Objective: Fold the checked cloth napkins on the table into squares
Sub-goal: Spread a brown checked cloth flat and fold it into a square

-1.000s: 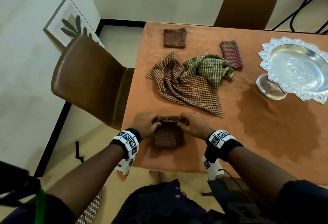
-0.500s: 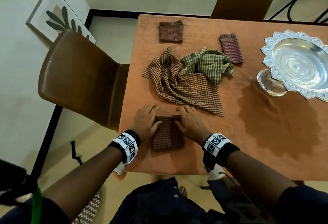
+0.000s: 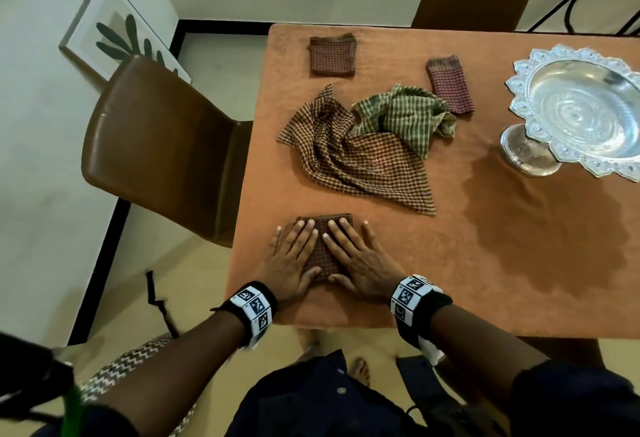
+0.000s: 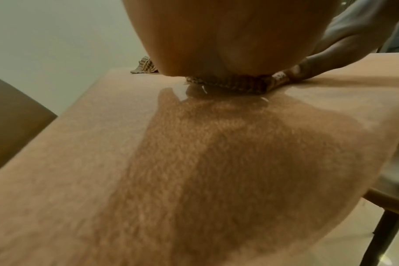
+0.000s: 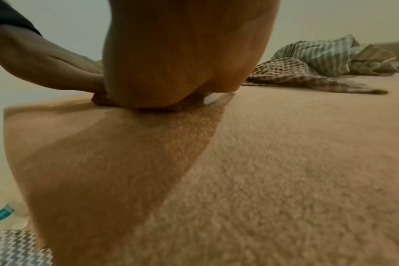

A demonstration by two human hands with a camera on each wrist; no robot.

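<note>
Flat-palmed, a folded brown checked napkin (image 3: 323, 246) is pressed at the bench's (image 3: 485, 263) near edge under the left hand (image 3: 292, 260) and right hand (image 3: 356, 256), fingers straight. Beyond, two unfolded napkins (image 3: 360, 156) are heaped; two folded squares (image 3: 333, 55) lie farther back.

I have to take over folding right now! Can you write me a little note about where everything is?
Left hand and right hand: both flat, pressing the folded brown napkin at the near table edge.
Done: that one, plus two folded napkins at the far side.
Left: the crumpled brown napkin and green napkin heaped mid-table, still unfolded.
</note>
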